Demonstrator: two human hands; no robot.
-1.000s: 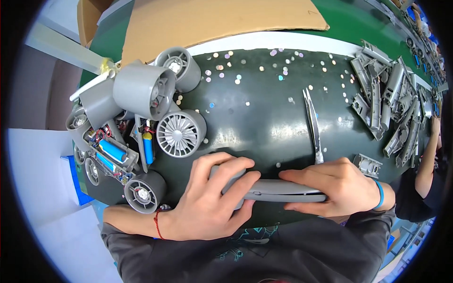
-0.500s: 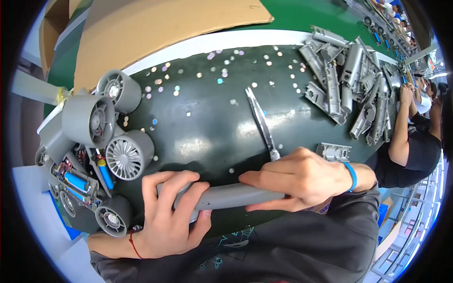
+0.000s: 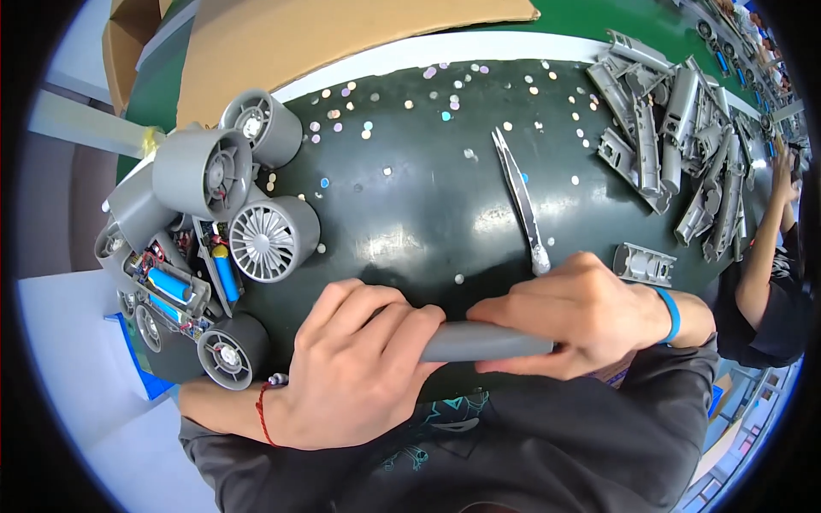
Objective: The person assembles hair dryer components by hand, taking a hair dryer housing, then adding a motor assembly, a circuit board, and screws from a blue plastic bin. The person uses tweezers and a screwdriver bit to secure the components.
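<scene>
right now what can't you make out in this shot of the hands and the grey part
- Head view: the middle of the grey handle part is bare, but its left end is hidden under the left hand and its right end under the right hand.
- The pile of grey shells bends and blurs toward the rim; single pieces cannot be told apart.
- The co-worker's hand is cut off by the right rim.
- The small round discs are too small to identify.
</scene>
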